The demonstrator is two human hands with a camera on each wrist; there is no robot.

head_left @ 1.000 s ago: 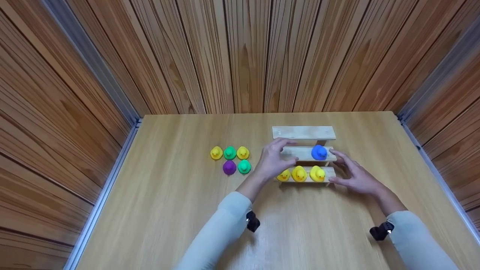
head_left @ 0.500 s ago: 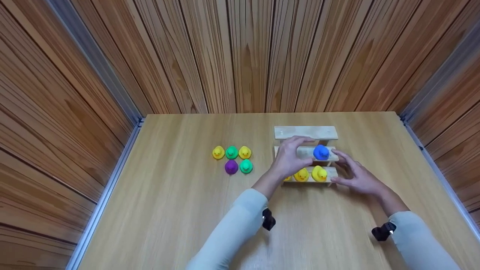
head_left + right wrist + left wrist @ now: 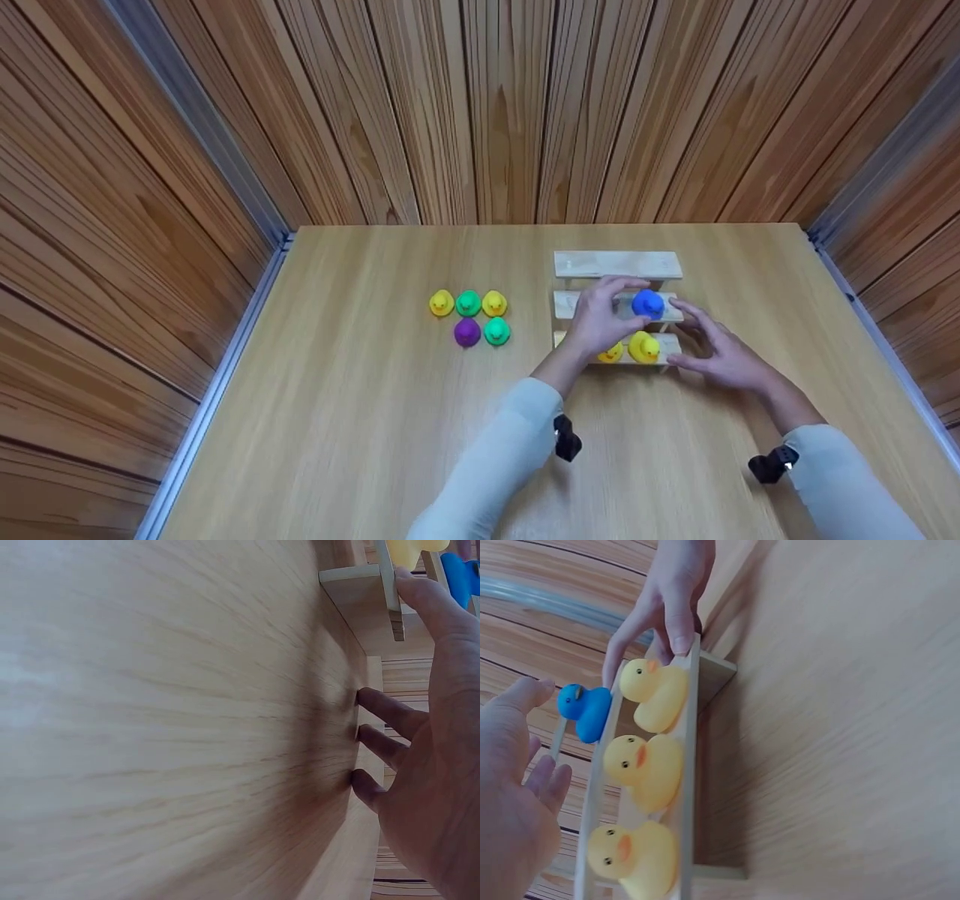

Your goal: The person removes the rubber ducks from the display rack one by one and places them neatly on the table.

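Head view: the blue rubber-like toy duck (image 3: 648, 304) sits upright near the right end of the middle shelf (image 3: 566, 304) of a pale wooden three-tier rack (image 3: 618, 264). Your left hand (image 3: 604, 319) is just beside the duck's left, thumb and fingers spread apart; can't tell whether a fingertip touches it. Your right hand (image 3: 724, 360) is at the rack's right end, digits spread: thumb resting on the end of the front shelf (image 3: 670, 346), index at the end of the middle one. Right wrist view has your other right fingers splayed downward, tips at or near the table; contact can't be told.

Front shelf holds three yellow toy ducks in a row, all plain in left wrist view: right duck (image 3: 657, 695) near the shelf's right end, middle duck (image 3: 645, 771), left duck (image 3: 637, 859). From the head, your left hand hides the left one and part of the middle one.

Rack stands on a light wood-grain table (image 3: 360, 375), toward the back right corner. Left of it, well apart, loose ducks in two rows: a yellow one (image 3: 442, 304), a green one (image 3: 469, 303) and another yellow (image 3: 494, 303) nearer the table's back edge; purple (image 3: 467, 332) and a second green (image 3: 496, 331) in front. You've got pale long sleeves (image 3: 487, 461) with black wrist cameras (image 3: 568, 439). Wood-plank walls (image 3: 510, 112) rise past the back and side edges, grey metal rails (image 3: 215, 382) along the sides.
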